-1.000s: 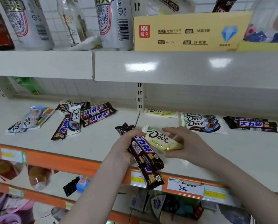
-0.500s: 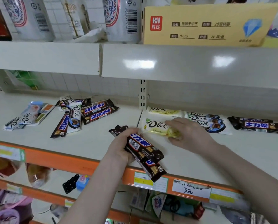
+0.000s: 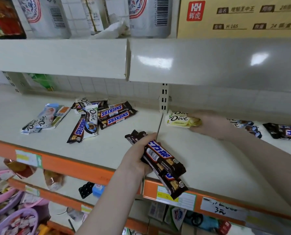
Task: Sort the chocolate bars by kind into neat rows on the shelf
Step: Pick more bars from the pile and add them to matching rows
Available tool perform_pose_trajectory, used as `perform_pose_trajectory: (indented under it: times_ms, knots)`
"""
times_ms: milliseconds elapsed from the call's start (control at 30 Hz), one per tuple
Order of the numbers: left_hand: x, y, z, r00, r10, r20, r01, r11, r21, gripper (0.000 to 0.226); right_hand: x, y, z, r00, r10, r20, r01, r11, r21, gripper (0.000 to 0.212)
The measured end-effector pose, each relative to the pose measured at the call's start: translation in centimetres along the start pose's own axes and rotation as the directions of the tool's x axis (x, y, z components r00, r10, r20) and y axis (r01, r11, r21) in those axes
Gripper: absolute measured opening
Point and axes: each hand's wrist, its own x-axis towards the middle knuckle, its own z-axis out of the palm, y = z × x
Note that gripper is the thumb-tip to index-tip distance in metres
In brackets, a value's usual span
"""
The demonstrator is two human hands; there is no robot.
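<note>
Meanwhile, left hand (image 3: 138,160) clamped around two dark bars (image 3: 160,160); right hand (image 3: 212,125), arm outstretched, pinching yellow Dove bar (image 3: 180,120).

Soft, even overhead light fills the scene, and two white patches of glare sit on the glossy front panel of the upper shelf (image 3: 209,61), one near its middle seam and one toward its right end. Shadows are faint, with only a dim band under that panel along the back edge of the lower shelf (image 3: 107,150). The wide lens bows the shelf edges toward the picture's borders, and the bottom left corner and the right hand (image 3: 212,126) are smeared by motion blur.
</note>
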Motion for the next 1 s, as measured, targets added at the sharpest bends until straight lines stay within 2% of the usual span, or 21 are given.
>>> perform_pose_trajectory:
  times_ms: [167, 667, 867, 1000]
  knots:
    - [-0.2, 0.0, 0.3, 1.000, -0.009, -0.010, 0.009, 1.000, 0.000, 0.017, -0.2, 0.2, 0.9, 0.998, 0.069, 0.001, -0.069, 0.997, 0.034, 0.046]
    - [0.0, 0.0, 0.8, 1.000, -0.030, -0.007, 0.031, 0.999, 0.032, 0.019, 0.2, 1.5, 1.5, 0.997, 0.053, -0.059, -0.045, 0.992, 0.117, 0.040]
    - [-0.2, 0.1, 1.2, 0.999, -0.015, -0.030, 0.016, 0.999, 0.034, 0.029, 0.2, 1.8, 1.6, 0.997, 0.051, -0.055, -0.043, 0.990, 0.134, 0.040]
    - [-0.1, 0.3, 1.6, 0.999, -0.014, -0.052, 0.015, 1.000, 0.008, 0.046, 0.4, 2.0, 1.7, 0.997, 0.044, -0.058, -0.035, 0.989, 0.141, 0.039]
